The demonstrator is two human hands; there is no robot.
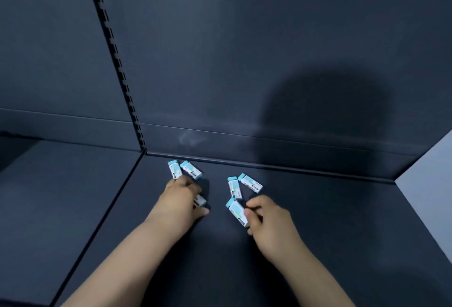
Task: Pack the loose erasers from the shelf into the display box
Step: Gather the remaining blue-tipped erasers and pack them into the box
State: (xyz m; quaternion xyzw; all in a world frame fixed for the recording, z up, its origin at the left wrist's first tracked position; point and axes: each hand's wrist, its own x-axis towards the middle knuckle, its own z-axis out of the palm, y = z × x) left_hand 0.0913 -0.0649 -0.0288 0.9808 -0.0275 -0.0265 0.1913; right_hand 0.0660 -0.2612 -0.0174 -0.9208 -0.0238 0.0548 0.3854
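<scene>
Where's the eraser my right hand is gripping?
Head view, right of centre: the white teal-capped eraser lies on the dark shelf, pinched by the right hand, just below two similar erasers.

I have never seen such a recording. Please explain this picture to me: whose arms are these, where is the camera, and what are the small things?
There is no machine here. A person wears a camera on the head, so you look down along their own two bare arms. The dark surface is a shelf. On it are six small erasers with blue ends, in two groups of three. The right hand pinches the nearest eraser of the right group. The left hand half covers another, the hidden eraser; I cannot tell whether it grips it. The display box is not in view.
</scene>
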